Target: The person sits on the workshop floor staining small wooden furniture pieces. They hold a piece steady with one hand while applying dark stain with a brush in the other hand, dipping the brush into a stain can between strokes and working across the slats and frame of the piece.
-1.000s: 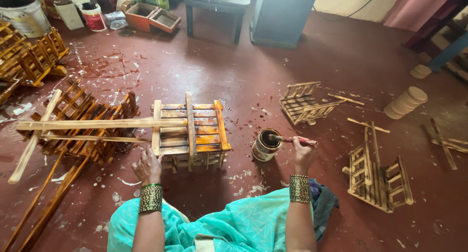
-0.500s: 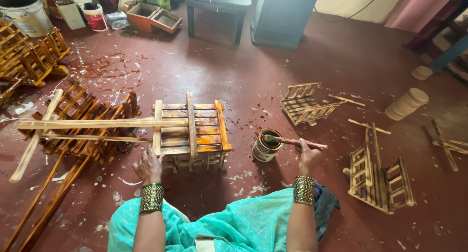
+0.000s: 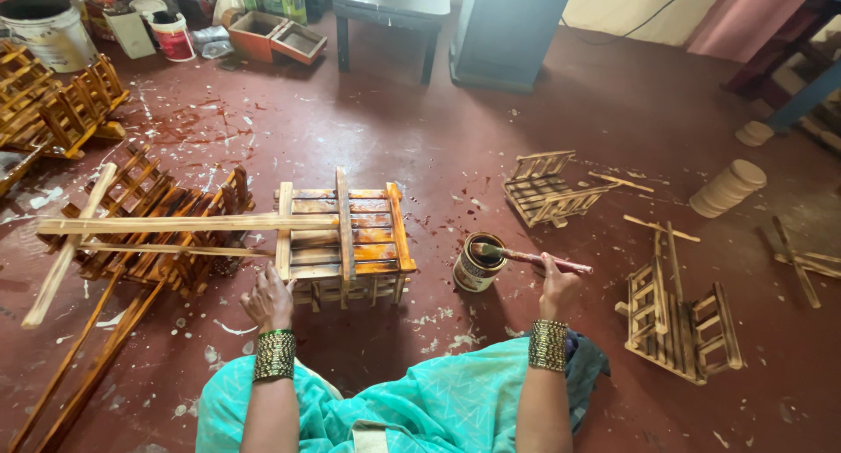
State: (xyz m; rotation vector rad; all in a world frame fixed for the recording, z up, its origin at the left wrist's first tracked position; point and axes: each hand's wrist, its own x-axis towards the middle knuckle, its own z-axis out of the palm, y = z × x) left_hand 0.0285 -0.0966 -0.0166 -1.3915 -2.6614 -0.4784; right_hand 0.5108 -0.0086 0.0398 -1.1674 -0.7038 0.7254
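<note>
Right hand: the right hand is pinching the handle of a brush, fingers curled around its near end; a wide beaded bangle is sitting on the wrist.
Brush: it is lying almost level, its bristle end dipping into the open tin to the left of the hand.
Tin: the small round tin is standing upright on the floor, just right of the wooden rack, dark liquid showing inside.
Left hand: the left hand is resting on the near left corner of the rack, fingers bent and pressing against the slats, holding nothing else; a matching bangle is circling this wrist.
Rack: the slatted piece is sitting between the 2 hands, its right half looking glossy orange-brown, its left half paler; long bare sticks are jutting out leftward over a heap of stained frames.
Lap: teal cloth is spreading below both arms.
Farther out: 2 unstained frames are lying to the right, loose sticks near them, and a roll of tape-like discs is lying beyond.
Back edge: buckets, an open box and a stool are standing along the far side.
</note>
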